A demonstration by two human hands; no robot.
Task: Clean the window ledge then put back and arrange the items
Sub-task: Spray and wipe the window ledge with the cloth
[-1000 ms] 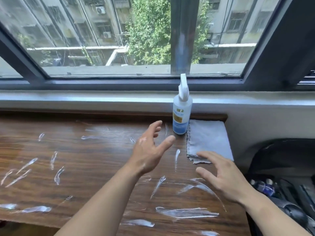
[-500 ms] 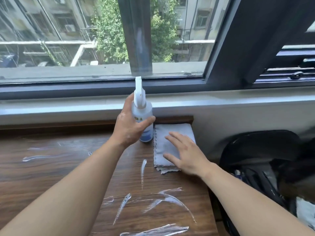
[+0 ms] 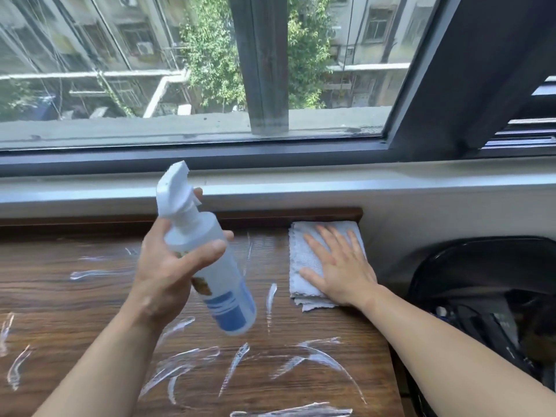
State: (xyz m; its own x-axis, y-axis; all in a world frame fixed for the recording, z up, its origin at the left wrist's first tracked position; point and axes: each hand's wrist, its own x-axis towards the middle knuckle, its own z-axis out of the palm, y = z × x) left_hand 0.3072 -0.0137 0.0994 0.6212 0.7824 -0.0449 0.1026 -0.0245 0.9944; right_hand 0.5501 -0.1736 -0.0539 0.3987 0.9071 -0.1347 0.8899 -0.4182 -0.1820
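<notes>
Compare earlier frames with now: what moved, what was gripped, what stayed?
The left hand reached the spray bottle, gripped it and lifted it off the wooden ledge, tilted. The right hand moved onto the folded cloth and lies flat there. Cloth and white streaks stayed in place.

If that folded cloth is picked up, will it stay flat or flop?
Probably flop: the cloth is thin folded fabric with loose scalloped edges. Pushed by the flat right hand, it would probably slide on the smooth wooden ledge.

Bright daylight through the window (image 3: 192, 64), white glare on the wet ledge (image 3: 60, 296), wide-angle bending at edges
</notes>
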